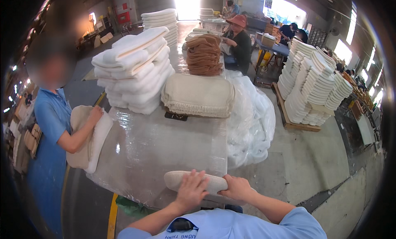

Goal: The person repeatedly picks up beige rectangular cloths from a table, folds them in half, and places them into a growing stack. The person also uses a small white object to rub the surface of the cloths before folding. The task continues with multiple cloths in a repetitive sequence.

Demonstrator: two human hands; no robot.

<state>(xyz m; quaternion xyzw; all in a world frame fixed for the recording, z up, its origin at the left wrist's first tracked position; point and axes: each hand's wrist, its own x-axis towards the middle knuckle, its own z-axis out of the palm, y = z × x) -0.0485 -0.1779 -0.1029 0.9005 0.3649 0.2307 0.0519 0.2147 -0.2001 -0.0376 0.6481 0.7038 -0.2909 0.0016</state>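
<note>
A long cream fabric-covered cushion (175, 179) lies across the near edge of the plastic-covered table (161, 144). My left hand (192, 189) rests on its face, fingers spread and somewhat blurred. At the cushion's right end, my right hand (239, 188) grips the edge, with the thumb on top and the other fingers partly hidden. Beyond the bare stretch of table sits a stack of folded cream fabric (198, 94) with a frayed edge. A co-worker in blue on the left holds a beige-and-white cushion (88, 136) against the table's side.
Thick white pads (134, 70) are piled at the far left of the table, beside brown folded cloth (203, 55). A clear plastic bag of white material (249, 123) bulges along the right side. White pads (309, 84) stand on a wooden pallet (299, 123). Another person in a red hat works behind.
</note>
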